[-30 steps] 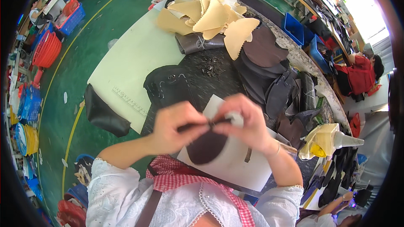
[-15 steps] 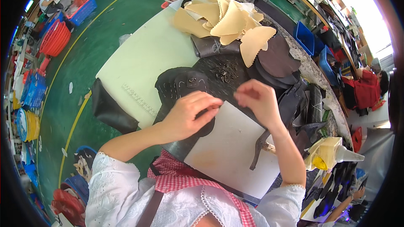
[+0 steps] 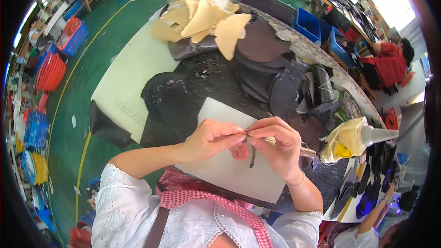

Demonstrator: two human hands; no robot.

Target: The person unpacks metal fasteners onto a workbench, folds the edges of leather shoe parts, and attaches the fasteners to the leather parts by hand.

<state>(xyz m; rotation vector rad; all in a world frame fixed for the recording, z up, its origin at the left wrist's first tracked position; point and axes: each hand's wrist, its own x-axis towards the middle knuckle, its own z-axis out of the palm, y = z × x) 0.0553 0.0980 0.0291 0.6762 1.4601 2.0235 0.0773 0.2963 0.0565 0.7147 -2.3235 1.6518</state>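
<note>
Over the white board (image 3: 216, 170), my left hand (image 3: 213, 138) and my right hand (image 3: 279, 144) meet fingertip to fingertip. Both pinch the upper end of a narrow dark strip (image 3: 252, 157), which hangs down below my right fingers. What lies right between the fingertips is too small to make out. Left of the board are dark flat pieces (image 3: 169, 96) with white marks on them. Small dark bits (image 3: 211, 71) are scattered on the black tabletop beyond the board. Beside my right wrist, a tool handle (image 3: 308, 152) sticks out at the board's right side.
Tan zigzag-edged pieces (image 3: 200, 18) are heaped at the far end. A stack of dark rounded pieces (image 3: 264, 41) lies at the right. A yellowish bottle with a grey nozzle (image 3: 347, 142) stands right of my hand. People work at the right (image 3: 390, 62) and lower right.
My hands have come together and nearer to me. The dark strip that lay on the board is now lifted between my fingers. The view has shifted, so the table appears further left.
</note>
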